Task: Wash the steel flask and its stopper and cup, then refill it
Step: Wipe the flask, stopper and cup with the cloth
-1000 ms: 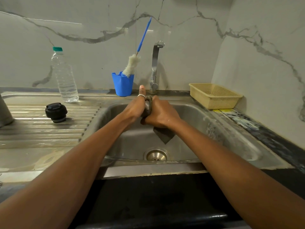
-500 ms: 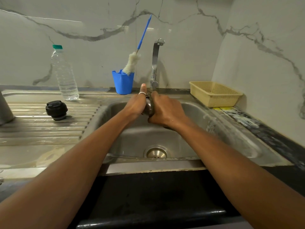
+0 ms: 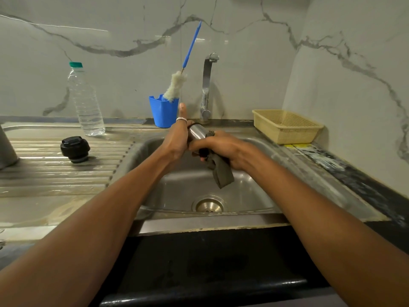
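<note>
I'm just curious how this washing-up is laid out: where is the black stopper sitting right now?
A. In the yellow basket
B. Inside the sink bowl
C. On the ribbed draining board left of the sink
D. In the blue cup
C: the black stopper stands on the ribbed draining board, left of the sink, while the left hand holds a steel cup and the right hand grips a cloth.

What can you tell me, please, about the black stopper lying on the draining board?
The black stopper looks like glossy plastic: a round cap with a raised piece on top and a narrower base. It stands upright on the ridged steel draining board, left of the sink basin; nothing else touches it.
</note>
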Demonstrator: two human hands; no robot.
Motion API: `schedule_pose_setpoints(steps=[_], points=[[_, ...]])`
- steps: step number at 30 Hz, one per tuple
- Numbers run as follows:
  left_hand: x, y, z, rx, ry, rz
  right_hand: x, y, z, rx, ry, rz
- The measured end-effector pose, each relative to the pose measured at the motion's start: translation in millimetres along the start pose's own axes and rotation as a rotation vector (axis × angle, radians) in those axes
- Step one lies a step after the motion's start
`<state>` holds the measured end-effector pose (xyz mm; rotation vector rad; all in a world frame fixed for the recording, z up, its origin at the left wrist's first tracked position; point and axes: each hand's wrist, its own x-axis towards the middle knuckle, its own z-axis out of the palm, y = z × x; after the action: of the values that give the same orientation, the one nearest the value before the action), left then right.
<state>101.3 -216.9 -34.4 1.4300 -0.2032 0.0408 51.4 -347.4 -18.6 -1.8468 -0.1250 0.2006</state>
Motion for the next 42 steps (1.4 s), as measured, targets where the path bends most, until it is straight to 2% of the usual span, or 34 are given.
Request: schedule_pose_setpoints(steps=[2, 5, 6, 10, 12, 13, 16, 18, 19, 20, 21, 22, 25, 26, 30, 32, 34, 39, 40, 42], points=[[-1.1, -0.6, 0.7, 0.09, 0.008, 0.004, 4.6, 3.7, 2.9, -0.197, 0.114, -0.068], [-7.4, -0.2, 5.5, 0.389, 0.068, 0.03, 15.8, 12.2, 7.0, -0.962, 0.394, -0.271], [-7.4, -0.9, 7.0, 0.424, 0.088, 0.043, 17.8, 13.8, 10.1, -1.13, 0.455, -0.334], [-8.3, 0.4, 13.9, 0.366, 0.133, 0.019, 22.2, 12.3, 17.8, -1.294, 0.53, -0.437], [-6.8, -2.5, 11.8, 0.272, 0.128, -0.014, 26.7, 12.4, 19.5, -1.248, 0.493, -0.412], [-7.3, -4.5, 9.6, 0.252, 0.116, -0.021, 27.0, 12.3, 20.2, -1.152, 0.454, -0.366], [-8.0, -8.7, 3.7, 0.244, 0.046, -0.018, 21.0, 8.3, 14.1, -0.692, 0.269, -0.234], [-10.3, -5.1, 4.6, 0.202, -0.011, -0.021, 10.3, 3.0, 3.3, -0.306, 0.134, -0.072], [-10.7, -3.1, 6.0, 0.183, -0.033, -0.019, 5.4, 1.2, -1.6, -0.167, 0.075, 0.003], [-10.9, -1.9, 7.4, 0.177, -0.042, -0.023, 3.2, 1.1, -4.4, -0.126, 0.055, 0.028], [-10.9, -1.8, 9.0, 0.192, -0.035, -0.031, 3.9, 2.7, -5.1, -0.177, 0.087, 0.005], [-10.6, -2.7, 10.2, 0.228, -0.01, -0.031, 8.8, 4.8, -3.3, -0.344, 0.164, -0.052], [-10.1, -7.0, 13.0, 0.374, 0.081, -0.041, 16.6, 11.9, 13.8, -1.084, 0.409, -0.237], [-8.0, -9.2, 13.7, 0.377, 0.108, -0.054, 17.1, 12.6, 18.4, -1.217, 0.465, -0.288], [-2.8, -12.1, 13.6, 0.202, 0.189, -0.14, 17.6, 5.7, 28.1, -1.388, 0.513, -0.417], [-0.8, -11.2, 12.4, 0.1, 0.18, -0.14, 19.5, 4.1, 29.8, -1.364, 0.504, -0.409], [-1.4, -9.4, 10.1, 0.051, 0.149, -0.126, 19.7, 2.0, 26.0, -1.185, 0.442, -0.323], [-2.8, -4.1, 5.3, -0.068, 0.079, -0.101, 3.4, -6.0, 1.9, -0.306, 0.11, -0.06], [-4.9, -1.9, 5.5, -0.069, 0.061, -0.105, -0.1, -6.6, -0.7, -0.208, 0.051, -0.023], [-7.4, 0.2, 7.0, -0.044, 0.041, -0.12, -0.4, -5.3, -2.4, -0.216, 0.05, -0.018]])
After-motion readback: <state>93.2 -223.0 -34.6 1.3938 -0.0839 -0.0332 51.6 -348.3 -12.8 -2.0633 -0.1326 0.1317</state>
